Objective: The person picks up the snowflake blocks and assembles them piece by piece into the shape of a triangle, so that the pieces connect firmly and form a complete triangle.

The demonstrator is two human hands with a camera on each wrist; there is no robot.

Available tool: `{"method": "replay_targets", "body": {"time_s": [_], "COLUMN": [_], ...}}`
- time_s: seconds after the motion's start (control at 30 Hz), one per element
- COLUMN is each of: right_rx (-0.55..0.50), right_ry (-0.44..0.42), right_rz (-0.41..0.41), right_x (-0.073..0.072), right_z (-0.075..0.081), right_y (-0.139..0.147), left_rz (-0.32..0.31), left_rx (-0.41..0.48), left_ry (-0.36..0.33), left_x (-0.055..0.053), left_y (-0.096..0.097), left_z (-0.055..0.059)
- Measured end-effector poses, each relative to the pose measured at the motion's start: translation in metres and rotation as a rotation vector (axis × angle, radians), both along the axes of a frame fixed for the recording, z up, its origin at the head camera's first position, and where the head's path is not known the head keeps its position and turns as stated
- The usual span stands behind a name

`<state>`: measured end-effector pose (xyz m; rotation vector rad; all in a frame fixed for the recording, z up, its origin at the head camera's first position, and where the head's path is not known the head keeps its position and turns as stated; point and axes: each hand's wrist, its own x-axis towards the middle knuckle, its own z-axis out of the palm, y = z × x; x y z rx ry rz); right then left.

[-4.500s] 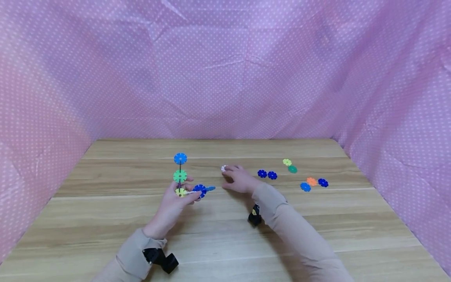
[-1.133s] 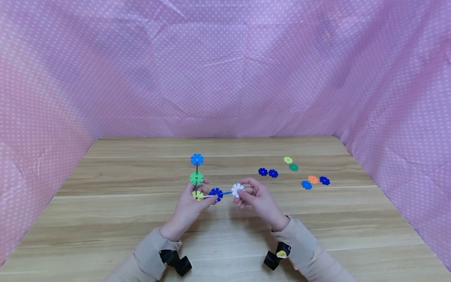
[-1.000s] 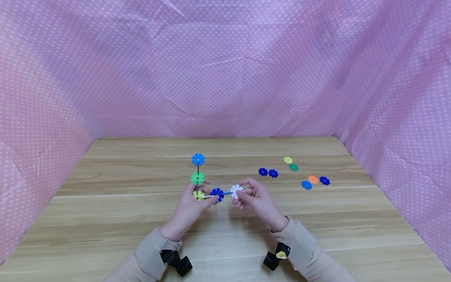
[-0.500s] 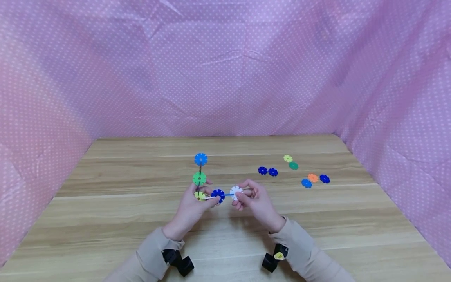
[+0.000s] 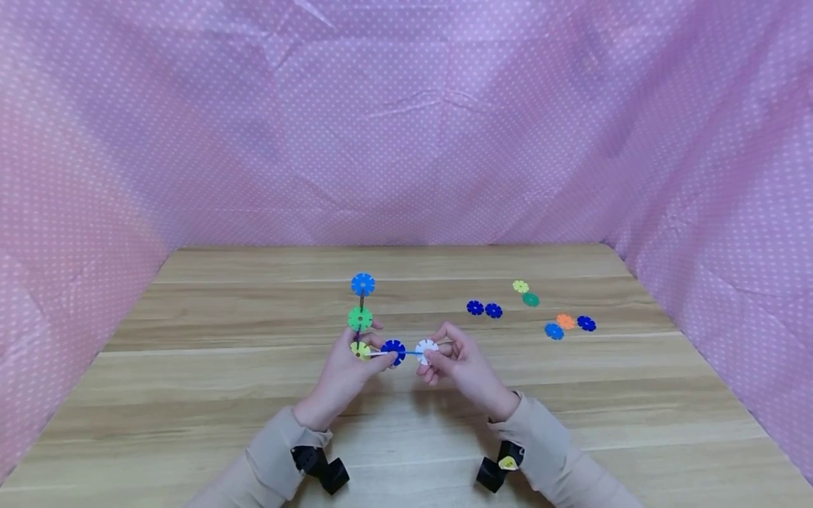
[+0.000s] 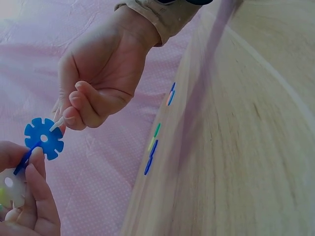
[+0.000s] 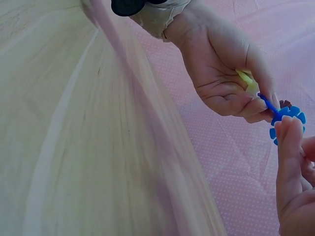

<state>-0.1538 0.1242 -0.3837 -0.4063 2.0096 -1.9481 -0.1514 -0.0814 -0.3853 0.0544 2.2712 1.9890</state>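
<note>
Pinching the white disc (image 5: 427, 343) between thumb and fingers of the right hand (image 5: 462, 363), with its face toward the head camera. Directly leftward from those fingertips, at about the same height: the light blue disc (image 6: 53, 144), edge-on from the head, face-on from the left wrist. Judged the telling relation: white rim crosswise against light blue rim, right beside the right hand, with the left hand (image 5: 343, 374) just across on the far side. Probably slotted together there, though too small and finger-covered to be sure how deep.

Gripped in the left hand, thumb at the dark blue disc (image 5: 389, 346): an L-shaped chain, held up over the table (image 5: 406, 458). Along its sideways arm, in line from hand to hand: yellow disc (image 5: 363, 348), thin white piece (image 5: 377, 354), then dark blue, light blue and white. Up its other arm, away from the body: green disc (image 5: 354, 321), brown piece (image 5: 362, 302), bright blue disc (image 5: 358, 285).

Farther out, to the right and well apart from both hands: a dark blue pair (image 5: 474, 305), a lime disc (image 5: 520, 284) touching a dark green disc (image 5: 531, 300), and an orange disc (image 5: 564, 319) between two blue ones (image 5: 554, 335). Behind everything, pink dotted cloth (image 5: 406, 155). No brand, label or lettering legible anywhere.
</note>
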Motion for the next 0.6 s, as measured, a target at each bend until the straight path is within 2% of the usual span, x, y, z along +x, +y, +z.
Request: {"method": "replay_targets", "body": {"time_s": [0.2,0.43,0.6], "right_rx": [0.027,0.137,0.162], "right_ry": [-0.017,-0.012,-0.007], "right_rz": [0.037,0.024,0.022], "right_x": [-0.004,-0.006,-0.008], "right_z": [0.0,0.001,0.001], "right_y": [0.006,0.015,0.027], "left_rz": [-0.029,-0.028,-0.021], "left_rx": [0.004,0.024,0.014], "left_ry": [-0.002,-0.018,-0.017], "left_x": [0.002,0.003,0.003], "left_y": [-0.003,-0.004,-0.004], "left_z": [0.003,0.002,0.001]}}
